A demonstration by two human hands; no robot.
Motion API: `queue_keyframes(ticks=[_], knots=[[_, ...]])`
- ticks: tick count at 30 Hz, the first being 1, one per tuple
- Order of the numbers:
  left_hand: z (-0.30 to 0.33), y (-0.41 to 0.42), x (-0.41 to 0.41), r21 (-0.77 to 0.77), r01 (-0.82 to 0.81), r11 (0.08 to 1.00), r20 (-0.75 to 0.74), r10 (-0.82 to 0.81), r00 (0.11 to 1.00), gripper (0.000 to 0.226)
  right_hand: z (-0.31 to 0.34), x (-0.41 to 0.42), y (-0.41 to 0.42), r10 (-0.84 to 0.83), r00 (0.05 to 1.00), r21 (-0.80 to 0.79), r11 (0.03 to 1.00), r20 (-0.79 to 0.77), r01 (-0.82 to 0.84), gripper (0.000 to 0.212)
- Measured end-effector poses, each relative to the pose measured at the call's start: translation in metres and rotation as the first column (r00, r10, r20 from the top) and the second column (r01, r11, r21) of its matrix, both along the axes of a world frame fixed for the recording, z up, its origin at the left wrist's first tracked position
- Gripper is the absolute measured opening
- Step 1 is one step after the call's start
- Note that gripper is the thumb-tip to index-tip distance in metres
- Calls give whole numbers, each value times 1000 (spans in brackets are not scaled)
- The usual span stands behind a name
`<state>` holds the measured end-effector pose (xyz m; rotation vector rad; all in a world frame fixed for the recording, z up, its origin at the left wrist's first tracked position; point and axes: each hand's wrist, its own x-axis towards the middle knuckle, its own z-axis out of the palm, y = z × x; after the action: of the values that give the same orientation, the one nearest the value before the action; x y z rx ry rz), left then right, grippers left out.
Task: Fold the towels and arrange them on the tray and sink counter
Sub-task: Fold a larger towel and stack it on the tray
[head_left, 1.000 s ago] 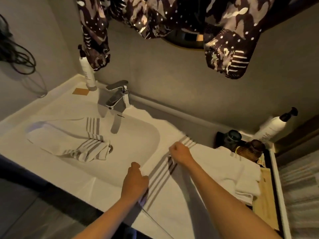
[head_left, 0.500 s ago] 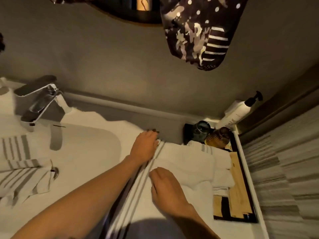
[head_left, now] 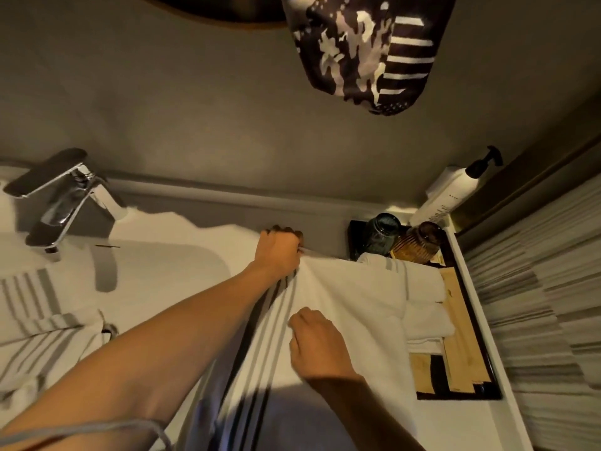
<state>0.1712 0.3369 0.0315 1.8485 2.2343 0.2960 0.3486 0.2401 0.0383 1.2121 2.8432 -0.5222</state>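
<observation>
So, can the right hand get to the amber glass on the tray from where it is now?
Probably yes. The right hand rests on the striped towel, and the amber glass stands at the far end of the tray. Only low folded towels lie between; it would pass over them.

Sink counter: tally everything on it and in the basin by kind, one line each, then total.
Striped towels: 2, one under both hands, one in the basin
Folded white towels on the tray: at least 2
Glass jars: 2
Pump bottles: 1
Faucets: 1
Trays: 1
Total: 9
</observation>
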Motion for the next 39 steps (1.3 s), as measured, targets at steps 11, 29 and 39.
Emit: queue_keyframes(ticks=[11, 29, 39], knots=[[46, 39, 141, 27, 446, 895, 304, -433, 849, 35, 29, 46, -27, -118, 992, 205, 970, -55, 127, 10], [40, 49, 177, 274, 236, 932, 139, -281, 949, 8, 20, 146, -7, -794, 588, -145, 607, -154, 782, 22], [-7, -164, 141, 304, 248, 920, 131, -299, 945, 26, 25, 160, -9, -827, 556, -590, 490, -81, 642, 39]])
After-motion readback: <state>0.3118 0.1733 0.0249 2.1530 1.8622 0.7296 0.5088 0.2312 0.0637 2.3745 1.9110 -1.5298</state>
